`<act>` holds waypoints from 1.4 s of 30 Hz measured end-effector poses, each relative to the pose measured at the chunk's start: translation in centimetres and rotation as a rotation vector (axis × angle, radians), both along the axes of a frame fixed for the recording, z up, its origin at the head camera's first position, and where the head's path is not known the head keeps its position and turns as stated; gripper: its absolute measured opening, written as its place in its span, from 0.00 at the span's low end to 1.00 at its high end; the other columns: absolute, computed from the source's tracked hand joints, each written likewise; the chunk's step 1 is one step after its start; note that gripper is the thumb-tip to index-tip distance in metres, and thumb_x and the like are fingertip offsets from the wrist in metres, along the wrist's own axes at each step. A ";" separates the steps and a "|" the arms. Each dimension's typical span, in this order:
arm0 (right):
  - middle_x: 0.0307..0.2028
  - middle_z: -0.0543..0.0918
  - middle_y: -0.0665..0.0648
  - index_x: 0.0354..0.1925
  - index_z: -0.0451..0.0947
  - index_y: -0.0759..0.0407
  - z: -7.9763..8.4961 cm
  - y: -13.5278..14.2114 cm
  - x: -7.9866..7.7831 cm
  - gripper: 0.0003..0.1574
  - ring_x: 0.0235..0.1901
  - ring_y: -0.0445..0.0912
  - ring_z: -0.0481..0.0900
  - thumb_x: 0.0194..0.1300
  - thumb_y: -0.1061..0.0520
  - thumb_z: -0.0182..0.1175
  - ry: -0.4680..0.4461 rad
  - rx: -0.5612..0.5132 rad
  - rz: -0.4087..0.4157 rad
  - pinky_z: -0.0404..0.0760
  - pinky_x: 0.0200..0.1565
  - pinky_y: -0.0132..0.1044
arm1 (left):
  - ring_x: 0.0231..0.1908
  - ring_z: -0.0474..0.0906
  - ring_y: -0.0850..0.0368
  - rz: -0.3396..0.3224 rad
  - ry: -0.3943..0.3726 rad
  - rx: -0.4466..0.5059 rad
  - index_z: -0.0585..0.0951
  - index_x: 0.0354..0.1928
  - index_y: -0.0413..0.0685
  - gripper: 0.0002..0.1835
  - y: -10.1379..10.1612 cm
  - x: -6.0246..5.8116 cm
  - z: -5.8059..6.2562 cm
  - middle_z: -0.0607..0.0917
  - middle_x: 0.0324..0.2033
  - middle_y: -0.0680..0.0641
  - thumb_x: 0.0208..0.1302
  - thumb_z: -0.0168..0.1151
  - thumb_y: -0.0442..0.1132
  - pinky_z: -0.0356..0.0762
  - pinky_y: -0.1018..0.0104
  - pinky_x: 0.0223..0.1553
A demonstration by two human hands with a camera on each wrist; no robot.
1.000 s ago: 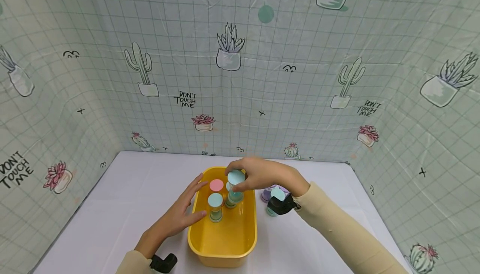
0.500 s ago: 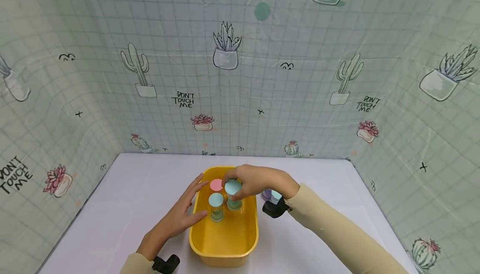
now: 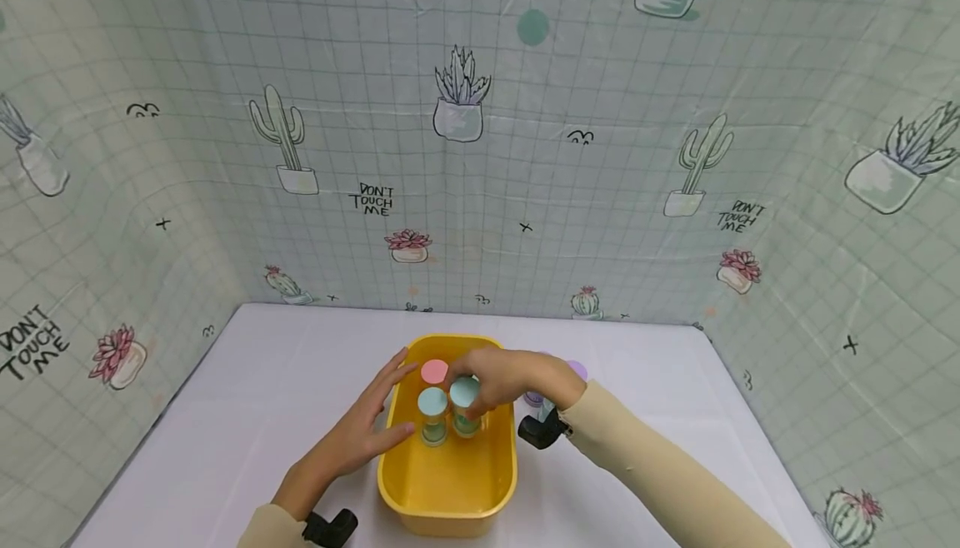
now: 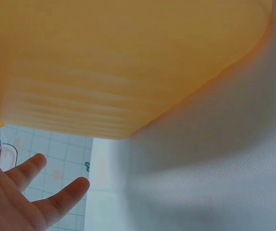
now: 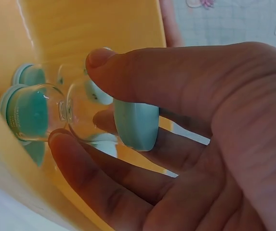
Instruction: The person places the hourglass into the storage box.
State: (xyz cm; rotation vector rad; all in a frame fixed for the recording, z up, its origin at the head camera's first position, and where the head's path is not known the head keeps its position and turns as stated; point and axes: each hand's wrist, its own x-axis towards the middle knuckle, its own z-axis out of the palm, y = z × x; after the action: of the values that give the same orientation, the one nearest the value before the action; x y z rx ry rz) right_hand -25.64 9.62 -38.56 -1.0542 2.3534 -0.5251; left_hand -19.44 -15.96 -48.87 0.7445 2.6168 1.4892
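Note:
Inside the yellow plastic bin [image 3: 447, 490], my right hand [image 3: 501, 377] grips an upright sand timer [image 3: 464, 392] with a light teal cap. In the right wrist view, thumb and fingers surround the clear glass of this sand timer [image 5: 137, 126], and teal sand fills its far bulb. Close to its left stands another blue-capped sand timer [image 3: 432, 403]. Behind them is one with a pink cap [image 3: 434, 372]. My left hand [image 3: 347, 440] lies along the bin's left rim, its fingers spread and straight. The left wrist view has these fingers beside the bin wall [image 4: 128, 72].
Right of the bin, partly behind my right wrist, several more timers stand on the white table [image 3: 607, 481], among them one with a purple cap [image 3: 576, 369]. A cactus-print cloth [image 3: 480, 181] hangs behind and at both sides.
My right hand has lowered the teal-capped sand timer into the bin and drawn it nearer, beside the blue-capped one. The left hand has stayed at the rim.

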 end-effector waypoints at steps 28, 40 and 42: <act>0.39 0.82 0.45 0.45 0.85 0.55 -1.5 -0.7 -0.4 0.18 0.33 0.39 0.77 0.56 0.64 0.76 -0.063 0.047 -0.057 0.82 0.35 0.29 | 0.78 0.49 0.28 -0.003 0.008 0.018 0.63 0.78 0.59 0.39 0.0 -0.1 -0.2 0.48 0.83 0.46 0.67 0.65 0.52 0.65 0.16 0.57; 0.39 0.82 0.45 0.46 0.86 0.54 -1.5 -1.0 -0.1 0.19 0.30 0.40 0.78 0.56 0.65 0.76 -0.065 0.090 -0.073 0.84 0.31 0.30 | 0.78 0.50 0.28 0.001 0.008 0.017 0.63 0.77 0.58 0.39 0.0 -0.1 -0.3 0.48 0.83 0.45 0.66 0.65 0.53 0.65 0.17 0.58; 0.40 0.82 0.45 0.47 0.86 0.54 -1.5 -1.0 -0.2 0.20 0.30 0.40 0.78 0.56 0.65 0.76 -0.066 0.100 -0.074 0.84 0.31 0.30 | 0.78 0.50 0.29 0.006 0.003 0.014 0.63 0.78 0.59 0.40 0.0 0.0 -0.4 0.48 0.83 0.46 0.66 0.64 0.54 0.66 0.17 0.58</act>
State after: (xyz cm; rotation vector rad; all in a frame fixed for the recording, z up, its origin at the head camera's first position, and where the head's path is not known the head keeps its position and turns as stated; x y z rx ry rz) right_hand -25.80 8.64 -40.07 -0.8947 2.3413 -0.4565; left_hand -19.49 -15.99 -49.22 0.7418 2.6158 1.5105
